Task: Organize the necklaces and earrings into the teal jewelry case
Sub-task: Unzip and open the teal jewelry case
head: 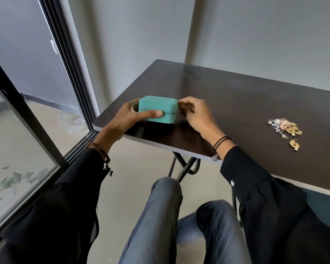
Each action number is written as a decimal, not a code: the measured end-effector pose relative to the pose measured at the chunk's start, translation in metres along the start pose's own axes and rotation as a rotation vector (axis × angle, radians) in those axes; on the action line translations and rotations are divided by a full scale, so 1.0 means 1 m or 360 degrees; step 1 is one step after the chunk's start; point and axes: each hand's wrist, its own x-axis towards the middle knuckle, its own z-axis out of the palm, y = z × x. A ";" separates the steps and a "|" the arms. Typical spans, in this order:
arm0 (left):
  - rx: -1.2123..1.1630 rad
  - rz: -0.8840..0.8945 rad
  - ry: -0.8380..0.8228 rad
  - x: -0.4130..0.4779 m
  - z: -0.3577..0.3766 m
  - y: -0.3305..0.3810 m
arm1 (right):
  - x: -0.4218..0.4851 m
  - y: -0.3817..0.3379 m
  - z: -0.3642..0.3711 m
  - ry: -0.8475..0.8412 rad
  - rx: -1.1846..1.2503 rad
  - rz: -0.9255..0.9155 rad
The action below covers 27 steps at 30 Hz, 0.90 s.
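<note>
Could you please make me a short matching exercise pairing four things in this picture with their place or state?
Things:
1. teal jewelry case
2. jewelry heap
3. lone gold earring
4. right hand

Places or states:
A. pinches at the case's right end
B. closed, gripped by the left hand
C. piled on the right side of the table
D. lies alone, just nearer the person than the heap

Pairs: 1-B, 2-C, 3-D, 4-A.

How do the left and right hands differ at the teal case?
The left hand grips the teal case by its left end, thumb across the front; the right hand pinches something small at its right end. Left wrist wears brown beads; right wears black cords. Both have black sleeves.
</note>
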 end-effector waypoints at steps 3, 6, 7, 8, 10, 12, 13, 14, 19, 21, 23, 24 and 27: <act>0.0032 -0.0007 0.0117 0.001 -0.001 -0.004 | -0.010 -0.006 -0.005 0.0015 -0.0288 -0.0117; 0.0077 -0.0004 0.0245 0.002 -0.001 -0.009 | -0.019 -0.017 -0.005 0.0016 -0.0489 -0.0280; 0.0089 0.0006 0.0288 0.003 -0.001 -0.010 | -0.023 -0.021 -0.004 0.0015 -0.0484 -0.0295; 0.0095 0.0016 0.0334 0.003 -0.002 -0.012 | -0.026 -0.024 -0.003 0.0007 -0.0456 -0.0285; 0.0101 0.0031 0.0421 0.004 -0.004 -0.014 | -0.030 -0.031 -0.003 -0.0033 -0.0425 -0.0267; 0.0099 0.0038 0.0451 0.005 -0.006 -0.016 | -0.033 -0.039 -0.004 -0.0114 -0.0457 -0.0257; 0.0106 0.0041 0.0449 0.005 -0.007 -0.016 | -0.035 -0.043 -0.005 -0.0154 -0.0473 -0.0245; 0.0123 0.0045 0.0449 0.006 -0.007 -0.017 | -0.036 -0.048 -0.006 -0.0188 -0.0461 -0.0228; 0.0155 0.0063 0.0408 0.007 -0.012 -0.020 | -0.038 -0.069 -0.003 -0.0306 -0.0243 -0.0129; 0.0125 0.0080 0.0358 0.005 -0.014 -0.020 | -0.036 -0.073 -0.002 -0.0306 -0.0175 -0.0085; 0.0099 0.0090 0.0291 0.004 -0.017 -0.018 | -0.036 -0.075 -0.003 -0.0297 -0.0116 -0.0051; 0.0092 0.0090 0.0257 0.003 -0.017 -0.016 | -0.035 -0.075 -0.004 -0.0299 -0.0104 -0.0048; 0.0094 0.0076 0.0240 0.003 -0.017 -0.015 | -0.032 -0.077 -0.008 -0.0326 -0.0266 -0.0099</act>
